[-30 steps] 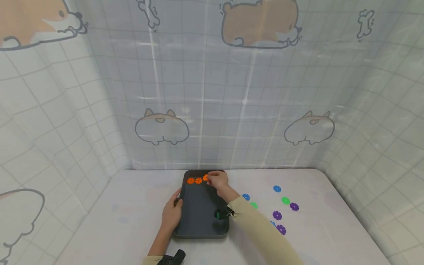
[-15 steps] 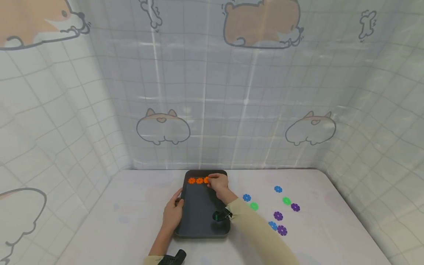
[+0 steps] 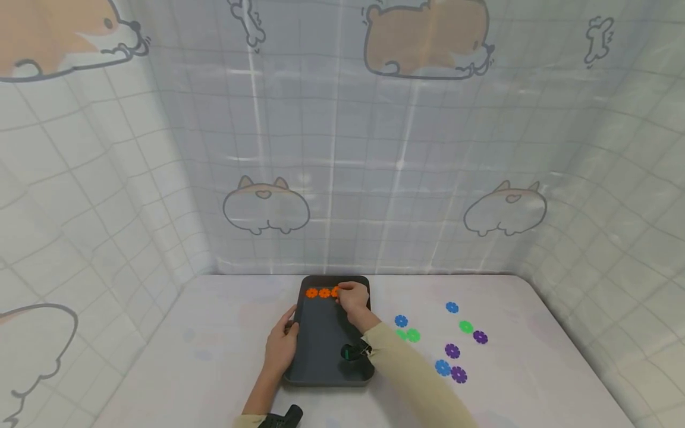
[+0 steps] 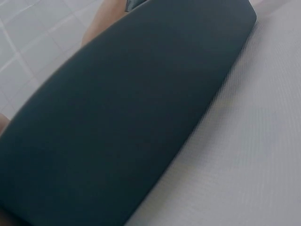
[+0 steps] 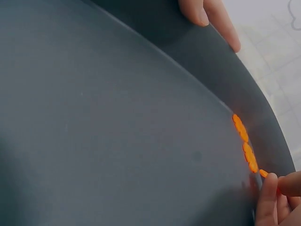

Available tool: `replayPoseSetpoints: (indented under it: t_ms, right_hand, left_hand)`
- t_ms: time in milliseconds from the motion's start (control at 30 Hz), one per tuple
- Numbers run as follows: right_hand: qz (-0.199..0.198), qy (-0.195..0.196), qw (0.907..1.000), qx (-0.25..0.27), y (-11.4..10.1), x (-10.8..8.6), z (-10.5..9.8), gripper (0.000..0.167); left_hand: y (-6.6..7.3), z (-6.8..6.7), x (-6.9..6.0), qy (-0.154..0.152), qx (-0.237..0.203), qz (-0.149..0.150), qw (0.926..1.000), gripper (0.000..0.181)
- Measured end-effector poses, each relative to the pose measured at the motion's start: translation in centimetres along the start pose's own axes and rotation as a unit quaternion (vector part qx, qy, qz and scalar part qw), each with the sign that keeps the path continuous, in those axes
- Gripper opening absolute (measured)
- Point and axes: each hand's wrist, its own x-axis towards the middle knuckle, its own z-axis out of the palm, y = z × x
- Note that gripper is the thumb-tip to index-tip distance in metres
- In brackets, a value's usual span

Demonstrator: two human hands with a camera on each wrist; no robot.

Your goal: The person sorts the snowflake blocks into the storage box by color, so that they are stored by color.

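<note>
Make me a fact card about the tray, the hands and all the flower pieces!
Dark tray: rectangular, on the white table
Left-hand grip: holds the tray's left side
Right-hand grip: pinches an orange flower disc
Inside tray: two other orange flower discs, far end
Right of tray: blue flower discs, green flower discs, purple flower discs

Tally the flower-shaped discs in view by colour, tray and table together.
Orange discs: 3
Blue discs: 3
Green discs: 3, one partly hidden
Purple discs: 3
Total visible: 12; the right sleeve may hide more.
</note>
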Motion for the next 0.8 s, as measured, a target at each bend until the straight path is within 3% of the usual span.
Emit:
replayPoseSetpoints:
  t_ms: [533,800]
  right_hand:
    - [-0.071,0.001,0.9949,-0.072,0.49,0.39,-0.2,0.02]
    - [-0.116,0.01,0.9807,-0.157,0.94,0.63,-0.07,0.016]
  left_hand:
    - [-0.16,0.1,0.29,0.005,0.004,-0.004,1.0,0.045]
    - [-0.15,0.08,0.16,0.005,0.008,-0.004,1.0,0.044]
